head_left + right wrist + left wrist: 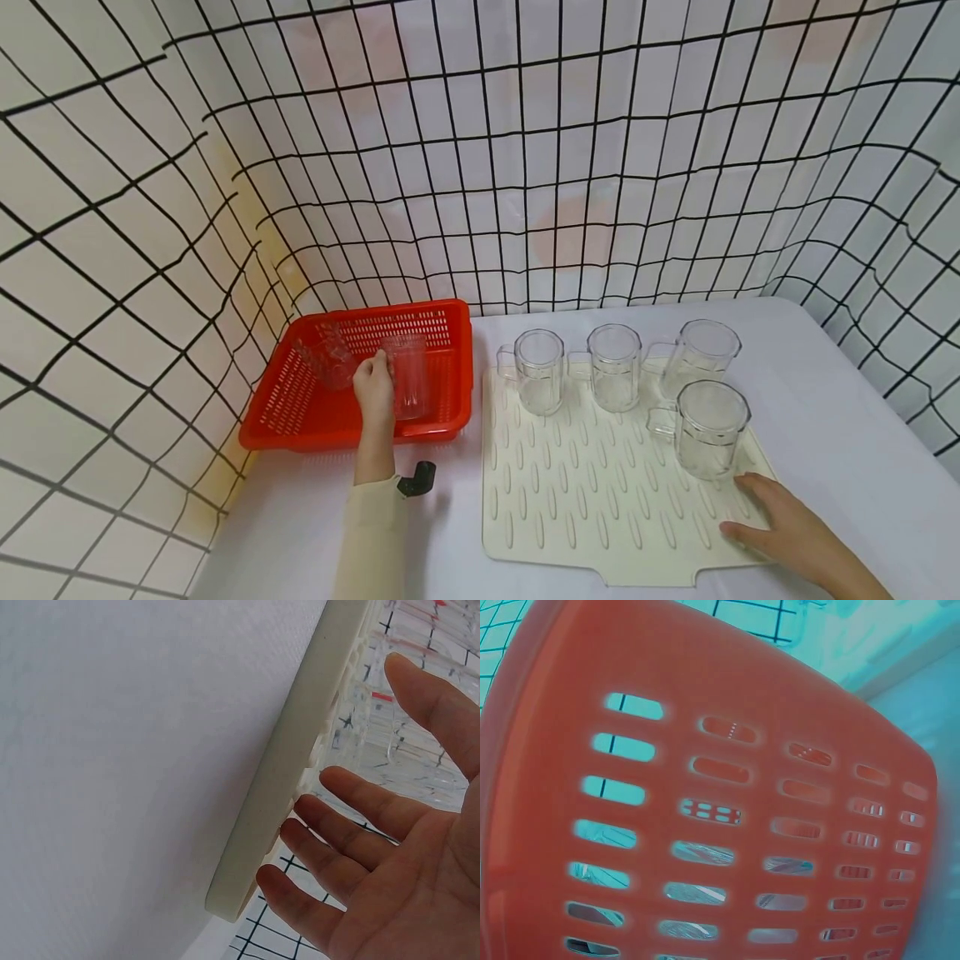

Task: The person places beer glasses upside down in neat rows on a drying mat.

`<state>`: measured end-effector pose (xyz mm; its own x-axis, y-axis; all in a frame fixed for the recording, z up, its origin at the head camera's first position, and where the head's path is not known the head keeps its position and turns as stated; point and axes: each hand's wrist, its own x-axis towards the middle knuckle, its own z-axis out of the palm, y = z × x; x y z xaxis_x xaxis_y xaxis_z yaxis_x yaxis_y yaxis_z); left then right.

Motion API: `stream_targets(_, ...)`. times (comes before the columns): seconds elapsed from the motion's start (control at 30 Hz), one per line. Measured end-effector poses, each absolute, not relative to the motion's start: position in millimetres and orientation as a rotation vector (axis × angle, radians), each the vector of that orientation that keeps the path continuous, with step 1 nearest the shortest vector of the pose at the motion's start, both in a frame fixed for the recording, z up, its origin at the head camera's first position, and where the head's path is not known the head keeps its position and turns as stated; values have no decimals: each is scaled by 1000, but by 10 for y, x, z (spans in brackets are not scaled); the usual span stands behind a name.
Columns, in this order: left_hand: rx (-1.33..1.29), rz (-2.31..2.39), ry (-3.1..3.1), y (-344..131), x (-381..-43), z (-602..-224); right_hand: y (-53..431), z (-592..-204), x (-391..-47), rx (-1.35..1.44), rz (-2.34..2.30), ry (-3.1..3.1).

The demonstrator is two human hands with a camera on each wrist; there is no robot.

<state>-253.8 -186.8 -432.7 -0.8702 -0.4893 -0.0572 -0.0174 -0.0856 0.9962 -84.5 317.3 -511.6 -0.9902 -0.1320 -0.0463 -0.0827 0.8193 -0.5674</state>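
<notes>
Inside the red basket (352,429) at the left, my left hand (373,390) grips a clear glass mug (412,383) at its left side, where the fingers cover the handle. Another clear glass piece (333,362) lies in the basket left of that hand. The basket's slotted wall (727,682) fills the left wrist view and hides the hand there. At the tray's right edge, my right hand (795,529) holds nothing, thumb and fingers spread. Just beyond it, a glass mug (708,437) stands upright on the cream draining tray (555,500). In the right wrist view, the open palm (397,892) shows beside the tray's edge.
More glass mugs stand upright along the tray's back: one at left (540,383), one in the middle (615,375), and a slightly tilted-looking one at right (697,362). Black wire grid (517,192) surrounds the white table (457,542) at back and sides.
</notes>
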Motion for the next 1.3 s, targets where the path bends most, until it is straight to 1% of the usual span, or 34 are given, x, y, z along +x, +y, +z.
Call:
stream_targets(0.27, 542, -2034, -1817, -1864, -2492, -4299, 3178, -5112, -853, -167, -897, 2906)
stream_targets(0.83, 340, -2048, -1647, -1810, -2357, -4139, 3161, -5075, -844, -158, -892, 2900)
stream_targets(1.03, 259, -2044, -1608, -1787, -2298, -4044, 3161, -5075, -848, -147, -895, 2892)
stream_targets(1.3, 215, -2064, -1533, -1740, -2192, -3893, 3162, -5084, -839, -156, -914, 2898)
